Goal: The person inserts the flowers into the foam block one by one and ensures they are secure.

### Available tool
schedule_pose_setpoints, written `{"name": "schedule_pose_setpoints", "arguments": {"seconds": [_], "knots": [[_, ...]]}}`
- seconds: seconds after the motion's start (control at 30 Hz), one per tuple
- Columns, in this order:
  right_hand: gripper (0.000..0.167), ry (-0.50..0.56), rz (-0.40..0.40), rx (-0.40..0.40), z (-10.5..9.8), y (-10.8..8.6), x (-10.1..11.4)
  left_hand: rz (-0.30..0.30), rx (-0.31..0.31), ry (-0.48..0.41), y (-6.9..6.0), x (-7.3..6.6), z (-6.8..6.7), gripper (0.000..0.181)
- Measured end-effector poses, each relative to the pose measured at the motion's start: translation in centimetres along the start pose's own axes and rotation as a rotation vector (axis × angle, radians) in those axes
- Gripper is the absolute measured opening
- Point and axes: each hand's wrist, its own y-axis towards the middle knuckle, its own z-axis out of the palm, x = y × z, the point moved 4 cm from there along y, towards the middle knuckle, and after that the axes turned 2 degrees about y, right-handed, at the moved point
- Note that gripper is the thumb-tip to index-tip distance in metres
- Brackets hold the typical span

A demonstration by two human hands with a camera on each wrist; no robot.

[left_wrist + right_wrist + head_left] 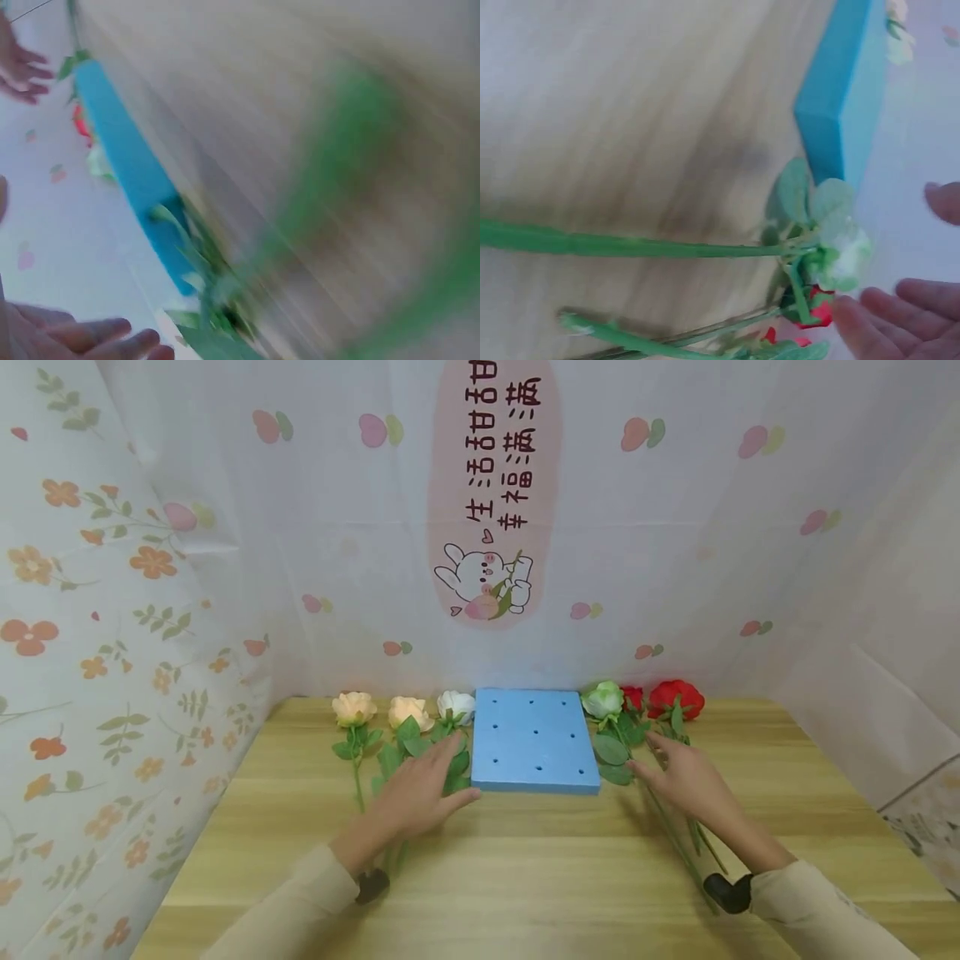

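A blue block (531, 735) with several small holes lies flat at the table's back centre. Left of it are two peach roses (354, 708) and a white rose (456, 707); right of it, a green-white rose (603, 700) and two red roses (677, 699). My left hand (422, 787), fingers extended, is over the leaves beside the block's left edge, holding nothing. Above the stems on the right, my right hand (686, 777) has its fingers spread and grips nothing. The right wrist view shows that hand (907, 322) near the red and green-white flowers.
The wooden table (510, 877) extends toward me in front of the block. A patterned cloth (345, 568) hangs behind it, with floral cloth (112, 693) at the left side. Green stems lie under both forearms.
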Motion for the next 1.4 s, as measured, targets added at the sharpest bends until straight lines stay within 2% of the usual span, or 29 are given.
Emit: {"name": "schedule_pose_setpoints", "arguments": {"seconds": [0.13,0.3,0.5,0.63,0.77,0.97,1.1,1.4], "knots": [[0.069,0.075,0.071,0.048,-0.3,0.6,-0.4,-0.147,0.002,-0.259,0.5,-0.4,-0.3,0.093],[0.066,0.106,0.149,0.131,-0.8,1.0,-1.1,-0.240,0.037,-0.613,1.2,-0.5,-0.1,0.092],[0.065,0.227,0.283,0.250,-0.5,1.2,-2.3,-0.335,0.053,-0.862,2.2,0.0,0.6,0.080],[0.064,0.292,0.335,0.304,-0.3,1.4,-3.0,-0.396,0.073,-0.994,2.6,0.2,0.9,0.075],[0.058,0.369,0.365,0.322,0.1,1.7,-3.6,-0.435,0.085,-1.063,2.8,0.3,1.0,0.072],[0.041,0.435,0.390,0.327,1.2,1.7,-4.3,-0.462,0.103,-1.095,3.0,0.5,2.0,0.075],[0.037,0.479,0.419,0.317,1.8,1.6,-4.6,-0.457,0.117,-1.112,3.0,0.4,2.9,0.078],[0.029,0.470,0.455,0.315,2.8,1.5,-5.1,-0.431,0.132,-1.096,3.1,0.2,3.7,0.078]]}}
